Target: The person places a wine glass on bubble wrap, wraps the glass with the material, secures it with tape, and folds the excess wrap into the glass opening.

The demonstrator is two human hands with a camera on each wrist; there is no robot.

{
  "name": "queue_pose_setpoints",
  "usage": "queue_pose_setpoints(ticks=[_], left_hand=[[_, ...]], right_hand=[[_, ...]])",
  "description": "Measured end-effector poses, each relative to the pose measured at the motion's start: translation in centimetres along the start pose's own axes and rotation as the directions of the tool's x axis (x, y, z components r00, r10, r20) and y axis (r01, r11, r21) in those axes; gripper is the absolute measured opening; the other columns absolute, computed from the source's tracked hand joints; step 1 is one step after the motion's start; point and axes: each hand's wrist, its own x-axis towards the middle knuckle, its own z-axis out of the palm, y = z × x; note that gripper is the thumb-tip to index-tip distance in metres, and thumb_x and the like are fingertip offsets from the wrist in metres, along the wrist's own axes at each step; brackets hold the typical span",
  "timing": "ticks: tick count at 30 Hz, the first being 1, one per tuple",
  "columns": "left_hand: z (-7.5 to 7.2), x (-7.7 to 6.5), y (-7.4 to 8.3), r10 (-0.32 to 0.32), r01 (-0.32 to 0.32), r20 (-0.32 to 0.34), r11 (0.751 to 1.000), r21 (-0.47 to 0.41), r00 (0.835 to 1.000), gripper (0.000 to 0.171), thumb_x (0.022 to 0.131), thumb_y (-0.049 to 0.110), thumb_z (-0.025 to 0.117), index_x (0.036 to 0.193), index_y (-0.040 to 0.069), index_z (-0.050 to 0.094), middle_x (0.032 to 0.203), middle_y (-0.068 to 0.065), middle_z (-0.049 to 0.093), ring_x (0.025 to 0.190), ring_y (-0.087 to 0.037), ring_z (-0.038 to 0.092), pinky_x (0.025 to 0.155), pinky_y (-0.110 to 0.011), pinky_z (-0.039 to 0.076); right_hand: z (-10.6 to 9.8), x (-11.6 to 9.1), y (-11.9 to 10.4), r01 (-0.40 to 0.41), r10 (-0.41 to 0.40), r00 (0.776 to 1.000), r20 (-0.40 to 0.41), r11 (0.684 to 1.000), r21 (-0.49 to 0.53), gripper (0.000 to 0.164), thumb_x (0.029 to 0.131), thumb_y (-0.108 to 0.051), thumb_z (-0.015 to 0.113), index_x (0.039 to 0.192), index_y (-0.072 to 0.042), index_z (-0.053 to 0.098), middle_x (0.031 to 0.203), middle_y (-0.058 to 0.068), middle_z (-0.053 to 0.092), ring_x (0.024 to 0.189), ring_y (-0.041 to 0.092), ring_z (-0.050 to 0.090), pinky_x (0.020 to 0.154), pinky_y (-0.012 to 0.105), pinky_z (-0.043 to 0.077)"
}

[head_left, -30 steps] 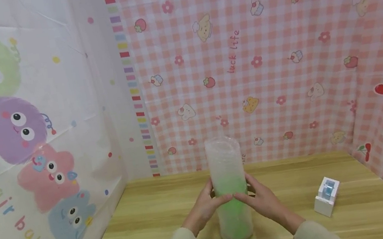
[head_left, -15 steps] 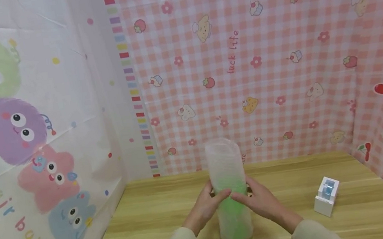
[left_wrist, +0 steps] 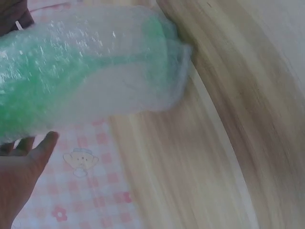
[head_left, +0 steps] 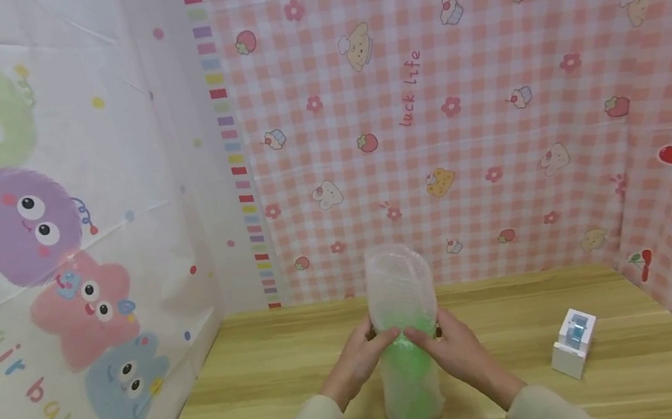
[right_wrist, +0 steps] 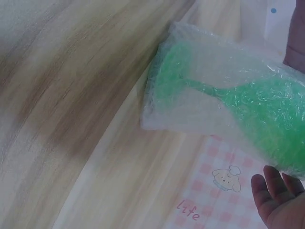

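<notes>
A green goblet wrapped in bubble wrap (head_left: 411,379) stands roughly upright before me in the head view. My left hand (head_left: 358,357) grips its left side and my right hand (head_left: 457,347) its right side. Both thumbs lie across the front, their tips nearly meeting, while the other fingers go behind and are mostly hidden. Through the clear wrap in the left wrist view, the goblet's round foot (left_wrist: 157,55) and thin stem show. The right wrist view gives the stem and the wide bowl (right_wrist: 271,114). Loose wrap extends above the green part.
On the right of the wooden table (head_left: 258,387) sits a small white tape dispenser (head_left: 574,342) with a bluish roll. A pink checked cloth (head_left: 421,81) hangs behind the table, and a white cartoon-print cloth (head_left: 177,190) hangs at the left.
The wrapped goblet has turned and tilted slightly, its top shifting a little to the right. Both thumbs have slid slightly up the front. The tape dispenser stays put.
</notes>
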Motion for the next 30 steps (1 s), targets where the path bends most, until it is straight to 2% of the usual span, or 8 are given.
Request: queue_pose_setpoints(ticks=[4, 8, 12, 16, 20, 24, 30], left_hand=[[-0.02, -0.03, 0.26, -0.003, 0.002, -0.012, 0.999, -0.047, 1.0, 0.056, 0.1, 0.037, 0.058, 0.148, 0.011, 0.043, 0.134, -0.007, 0.058, 0.123, -0.024, 0.053, 0.107, -0.053, 0.038], [0.04, 0.04, 0.36, 0.003, -0.004, -0.011, 0.999, -0.052, 1.0, 0.047, 0.101, 0.032, 0.057, 0.14, 0.007, 0.052, 0.124, -0.005, 0.064, 0.113, -0.02, 0.058, 0.103, -0.049, 0.042], [0.09, 0.1, 0.35, 0.007, -0.008, -0.015, 0.998, -0.057, 1.0, 0.04, 0.101, 0.029, 0.057, 0.132, 0.004, 0.057, 0.117, -0.005, 0.066, 0.106, -0.016, 0.06, 0.099, -0.045, 0.045], [0.1, 0.13, 0.33, 0.004, -0.005, -0.024, 0.998, -0.064, 1.0, 0.038, 0.1, 0.027, 0.058, 0.13, 0.003, 0.06, 0.114, -0.005, 0.068, 0.103, -0.015, 0.061, 0.096, -0.043, 0.047], [0.1, 0.13, 0.36, 0.014, -0.015, -0.017, 0.999, -0.05, 1.0, 0.039, 0.102, 0.029, 0.055, 0.132, 0.003, 0.059, 0.114, -0.006, 0.067, 0.101, -0.015, 0.062, 0.095, -0.041, 0.048], [0.26, 0.1, 0.43, 0.009, -0.01, -0.029, 0.999, -0.047, 1.0, 0.042, 0.103, 0.032, 0.054, 0.134, 0.005, 0.058, 0.117, -0.007, 0.066, 0.104, -0.017, 0.061, 0.095, -0.042, 0.048], [0.47, 0.22, 0.53, -0.015, 0.011, -0.066, 0.999, -0.053, 0.998, 0.04, 0.101, 0.031, 0.056, 0.13, 0.004, 0.061, 0.117, -0.008, 0.068, 0.106, -0.018, 0.061, 0.096, -0.044, 0.048]], right_hand=[[0.03, 0.01, -0.02, -0.025, 0.025, 0.999, -0.026, 0.999, -0.02, 0.059, 0.093, -0.05, 0.065, 0.139, -0.015, 0.052, 0.123, 0.005, 0.063, 0.102, 0.02, 0.063, 0.078, 0.039, 0.056], [-0.16, -0.02, -0.07, -0.044, 0.044, 0.999, -0.033, 0.999, -0.012, 0.061, 0.092, -0.049, 0.067, 0.138, -0.013, 0.053, 0.123, 0.007, 0.064, 0.104, 0.024, 0.063, 0.077, 0.041, 0.056], [-0.19, -0.06, -0.1, -0.078, 0.079, 0.997, -0.022, 0.996, 0.042, 0.063, 0.091, -0.048, 0.068, 0.14, -0.013, 0.05, 0.13, 0.008, 0.061, 0.115, 0.028, 0.059, 0.086, 0.046, 0.054], [0.02, 0.0, 0.0, -0.106, 0.109, 0.994, -0.029, 0.989, 0.105, 0.061, 0.091, -0.045, 0.069, 0.139, -0.01, 0.052, 0.127, 0.009, 0.063, 0.112, 0.027, 0.061, 0.087, 0.046, 0.054], [0.07, 0.13, -0.02, -0.116, 0.123, 0.992, -0.034, 0.982, 0.149, 0.058, 0.09, -0.042, 0.071, 0.134, -0.007, 0.056, 0.119, 0.009, 0.067, 0.104, 0.024, 0.065, 0.085, 0.044, 0.055], [-0.01, 0.23, 0.0, -0.113, 0.121, 0.992, -0.041, 0.982, 0.148, 0.055, 0.09, -0.041, 0.073, 0.129, -0.004, 0.059, 0.113, 0.008, 0.069, 0.1, 0.023, 0.066, 0.084, 0.042, 0.056], [0.26, 0.36, 0.06, -0.117, 0.128, 0.991, -0.049, 0.976, 0.185, 0.05, 0.091, -0.033, 0.073, 0.13, -0.005, 0.058, 0.115, 0.008, 0.068, 0.102, 0.023, 0.066, 0.087, 0.042, 0.055]])
